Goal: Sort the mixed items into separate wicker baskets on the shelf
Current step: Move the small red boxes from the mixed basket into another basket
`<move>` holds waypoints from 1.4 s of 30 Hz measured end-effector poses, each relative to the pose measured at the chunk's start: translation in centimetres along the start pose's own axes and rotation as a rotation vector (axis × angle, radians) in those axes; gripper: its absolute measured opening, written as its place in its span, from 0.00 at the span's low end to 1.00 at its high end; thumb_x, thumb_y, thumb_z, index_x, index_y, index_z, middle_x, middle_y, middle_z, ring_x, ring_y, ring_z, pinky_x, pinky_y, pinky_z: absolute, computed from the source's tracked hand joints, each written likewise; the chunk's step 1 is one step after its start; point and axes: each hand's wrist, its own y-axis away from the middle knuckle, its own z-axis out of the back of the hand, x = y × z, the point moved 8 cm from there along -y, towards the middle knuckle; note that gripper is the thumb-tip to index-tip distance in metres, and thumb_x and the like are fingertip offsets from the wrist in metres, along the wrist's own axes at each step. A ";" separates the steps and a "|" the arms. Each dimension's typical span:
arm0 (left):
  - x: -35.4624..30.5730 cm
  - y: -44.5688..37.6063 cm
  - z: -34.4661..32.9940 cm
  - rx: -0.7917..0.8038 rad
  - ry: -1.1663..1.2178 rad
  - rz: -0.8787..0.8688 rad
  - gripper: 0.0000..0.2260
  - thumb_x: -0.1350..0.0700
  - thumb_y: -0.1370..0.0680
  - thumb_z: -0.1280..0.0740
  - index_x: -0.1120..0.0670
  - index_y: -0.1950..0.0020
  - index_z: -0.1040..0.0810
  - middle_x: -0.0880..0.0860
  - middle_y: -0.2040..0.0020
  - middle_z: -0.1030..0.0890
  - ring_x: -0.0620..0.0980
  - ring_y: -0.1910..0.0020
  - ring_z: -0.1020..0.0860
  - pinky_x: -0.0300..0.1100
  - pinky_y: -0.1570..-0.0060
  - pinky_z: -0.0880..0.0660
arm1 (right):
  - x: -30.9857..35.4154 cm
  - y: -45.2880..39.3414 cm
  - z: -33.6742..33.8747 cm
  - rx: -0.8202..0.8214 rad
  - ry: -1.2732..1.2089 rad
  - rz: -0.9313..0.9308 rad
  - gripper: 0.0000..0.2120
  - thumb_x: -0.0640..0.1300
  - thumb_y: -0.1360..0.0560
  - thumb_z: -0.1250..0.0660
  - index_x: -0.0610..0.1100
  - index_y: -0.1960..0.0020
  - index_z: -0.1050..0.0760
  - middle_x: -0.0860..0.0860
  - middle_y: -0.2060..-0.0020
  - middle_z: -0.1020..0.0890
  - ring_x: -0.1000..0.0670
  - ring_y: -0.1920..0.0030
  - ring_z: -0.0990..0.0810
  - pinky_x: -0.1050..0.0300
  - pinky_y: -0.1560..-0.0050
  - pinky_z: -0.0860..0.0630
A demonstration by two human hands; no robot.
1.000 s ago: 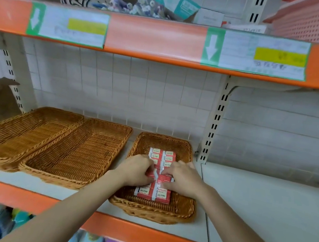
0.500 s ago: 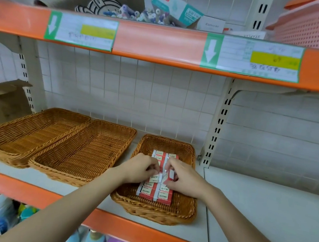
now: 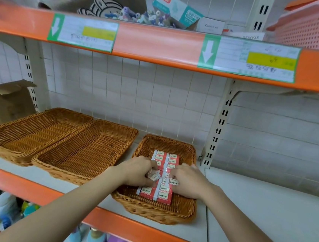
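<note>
So both hands are down in the small wicker basket (image 3: 154, 209) at the shelf's front edge: the left hand (image 3: 139, 171) pinches one little red-and-white eraser (image 3: 153, 175), the right hand (image 3: 186, 180) has its fingers curled onto the two rows of eraser boxes (image 3: 164, 165) packed inside. Further left sit two longer wicker baskets (image 3: 83, 152), and up top there's a jumbled upper shelf (image 3: 159, 43).
</note>
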 end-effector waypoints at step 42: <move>0.3 -1.6 0.9 -0.194 -0.016 0.051 0.13 0.51 0.20 0.39 0.57 0.39 0.26 0.54 0.43 0.27 0.52 0.45 0.25 0.43 0.48 0.26 | 0.0 -1.0 0.6 -0.083 0.033 -0.223 0.18 0.48 0.19 0.41 0.43 0.32 0.28 0.47 0.37 0.27 0.46 0.38 0.30 0.52 0.38 0.32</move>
